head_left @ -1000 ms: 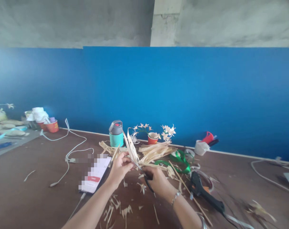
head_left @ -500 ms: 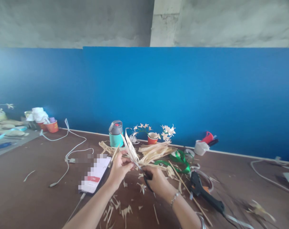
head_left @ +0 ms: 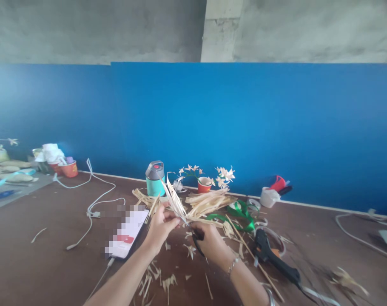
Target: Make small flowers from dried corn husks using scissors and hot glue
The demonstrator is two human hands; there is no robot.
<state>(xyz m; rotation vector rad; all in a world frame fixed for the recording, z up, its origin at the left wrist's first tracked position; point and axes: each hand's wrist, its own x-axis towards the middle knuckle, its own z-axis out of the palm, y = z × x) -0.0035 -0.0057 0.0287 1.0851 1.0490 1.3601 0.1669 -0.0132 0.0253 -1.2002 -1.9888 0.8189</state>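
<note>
While your left hand (head_left: 161,226) pinches the pale, dried, split husk (head_left: 175,200) above the brown surface (head_left: 59,238), the husk's tips have leaned slightly left; your right hand (head_left: 212,243) grips black-handled scissors (head_left: 197,244), blades at its lower end, so trimming seems underway.

On my flat dark-brown table (head_left: 69,272) stands a squat turquoise grey-lidded bottle (head_left: 155,186); right of it lie dry straw-coloured strips (head_left: 209,204) and shiny green ribbon (head_left: 248,218), front-left a rectangular white-screened phone (head_left: 131,231).
</note>
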